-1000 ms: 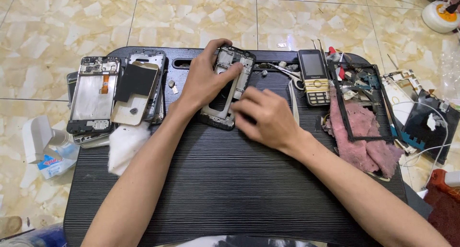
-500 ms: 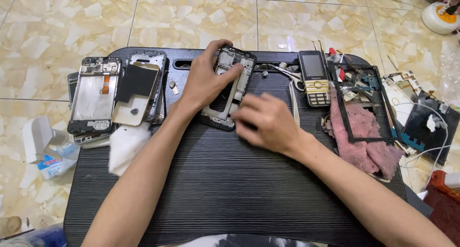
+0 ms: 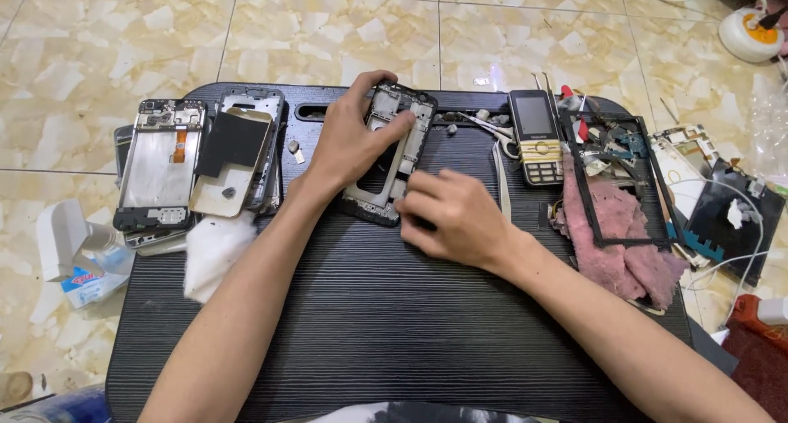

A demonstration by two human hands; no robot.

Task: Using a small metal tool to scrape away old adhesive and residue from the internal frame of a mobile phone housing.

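A: What is shown at the largest scale?

B: A tiled floor point(image 3: 123, 37) is shown, on which a black ribbed worktop point(image 3: 394, 324) is laid.

A: How are the hands placed?

B: The left hand point(image 3: 353, 140) is wrapped around the phone frame point(image 3: 392, 156), with the fingers curled over its upper left edge and the thumb pressed across its face. The right hand point(image 3: 455, 218) is laid at the frame's lower right corner, fingers bent down against the worktop; whether something is pinched under them cannot be told.

A: Where is the phone frame located?

B: It is held tilted near the worktop's far middle, its lower end resting on the ribbed surface.

A: What is seen to the left?

B: A stripped phone body point(image 3: 158, 164) and a second one covered by a black sheet point(image 3: 236, 148) are set side by side. A white cotton wad point(image 3: 212, 251) is placed just below them, and a crumpled white packet point(image 3: 78, 255) lies on the floor beside the worktop.

A: And to the right?

B: A pink cloth point(image 3: 616, 242) is overlaid by a thin black bezel point(image 3: 620, 181). A keypad phone point(image 3: 535, 136) is set upright just left of it, with tweezers point(image 3: 492, 129) lying near the frame. A white round plug socket point(image 3: 749, 31) is seen on the floor at the far corner.
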